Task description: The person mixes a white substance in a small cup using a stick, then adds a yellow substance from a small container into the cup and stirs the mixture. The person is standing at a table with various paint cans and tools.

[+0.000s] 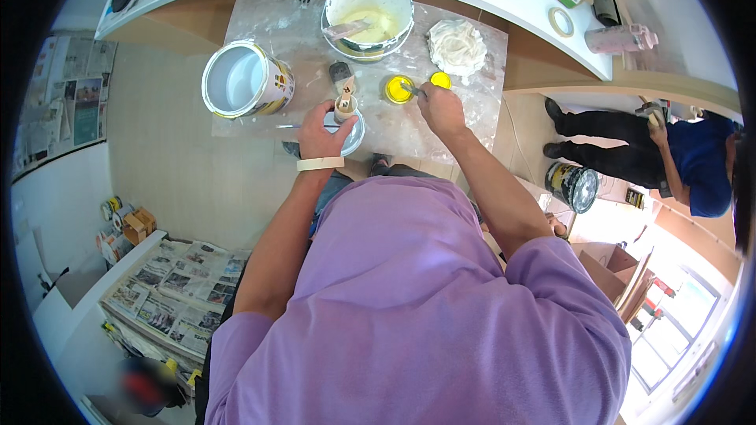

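Note:
My left hand (324, 134) is closed round a thin rod (290, 127), at the rim of a small white tub (354, 139) with a cream-coloured piece (345, 108) on it. Just behind lies a dark-bristled brush (341, 73). My right hand (443, 110) grips a metal blade (413, 90) that reaches over an open tin of yellow paint (396, 91). A yellow lid (441, 79) sits behind my fingers. An open white paint can (276, 86) stands at the left, a bucket of pale mixture (376, 24) at the back, and a crumpled white cloth (455, 49) at the back right.
These stand on a stained board (487, 122) before a white shelf (547, 16) with boxes, tape and a bottle. At right another person (705, 161) in dark trousers has a hand on something, near a large can (581, 189). Newspaper-covered surfaces (169, 291) are at left.

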A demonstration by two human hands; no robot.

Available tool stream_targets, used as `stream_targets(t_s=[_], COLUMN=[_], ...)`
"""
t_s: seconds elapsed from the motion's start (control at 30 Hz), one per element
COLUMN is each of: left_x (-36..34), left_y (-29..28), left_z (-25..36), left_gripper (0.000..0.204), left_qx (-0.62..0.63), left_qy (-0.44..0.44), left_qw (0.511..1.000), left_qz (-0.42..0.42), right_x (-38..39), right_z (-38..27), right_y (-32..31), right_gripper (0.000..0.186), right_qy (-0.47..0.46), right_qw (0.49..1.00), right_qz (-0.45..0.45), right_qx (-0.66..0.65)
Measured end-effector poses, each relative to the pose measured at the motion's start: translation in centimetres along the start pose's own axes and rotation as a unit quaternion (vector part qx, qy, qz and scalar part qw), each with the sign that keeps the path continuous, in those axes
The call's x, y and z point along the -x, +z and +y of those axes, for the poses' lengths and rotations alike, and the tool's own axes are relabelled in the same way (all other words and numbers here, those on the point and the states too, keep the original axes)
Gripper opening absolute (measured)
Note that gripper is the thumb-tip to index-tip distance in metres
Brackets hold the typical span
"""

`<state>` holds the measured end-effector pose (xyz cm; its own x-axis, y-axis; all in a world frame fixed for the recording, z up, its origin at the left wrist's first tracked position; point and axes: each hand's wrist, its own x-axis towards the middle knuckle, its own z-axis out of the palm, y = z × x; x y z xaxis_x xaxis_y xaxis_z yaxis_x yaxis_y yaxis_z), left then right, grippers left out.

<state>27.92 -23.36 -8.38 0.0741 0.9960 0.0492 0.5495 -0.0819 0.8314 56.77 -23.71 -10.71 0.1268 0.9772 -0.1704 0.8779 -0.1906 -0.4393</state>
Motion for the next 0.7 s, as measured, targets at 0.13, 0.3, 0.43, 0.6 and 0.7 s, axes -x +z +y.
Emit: stream_targets(t_s=[0.13, 0.3, 0.43, 0.6, 0.7], left_x=[-0.5, -1.2, -1.6, -1.9, -1.8], left_y=[0.6, 1.8, 3.8, 7.1, 8.6], left_z=[0.1, -0.6, -2.1, -3.5, -3.6], left_gripper=[0.056, 0.054, 0.056, 0.058, 0.057], left_qx=[-0.009, -0.005, 0.004, -0.007, -0.009], left_qy=[-0.015, -0.035, -0.027, -0.015, -0.018], left_qw=[1.0, 0.999, 1.0, 1.0, 1.0], left_qz=[-0.015, -0.007, 0.001, -0.012, -0.013], right_x=[-0.7, -0.4, 0.7, 1.5, 1.8], right_z=[0.8, 3.0, 3.9, 4.5, 4.1], right_y=[1.0, 1.2, 0.7, 1.7, 1.9], right_gripper=[0.026, 0.029, 0.026, 0.024, 0.023], right_qy=[0.021, 0.257, 0.29, 0.237, 0.173], right_qw=[0.998, 0.885, 0.83, 0.864, 0.921], right_qz=[-0.028, -0.122, -0.128, -0.064, -0.017], right_qx=[-0.047, -0.368, -0.459, -0.44, -0.35])
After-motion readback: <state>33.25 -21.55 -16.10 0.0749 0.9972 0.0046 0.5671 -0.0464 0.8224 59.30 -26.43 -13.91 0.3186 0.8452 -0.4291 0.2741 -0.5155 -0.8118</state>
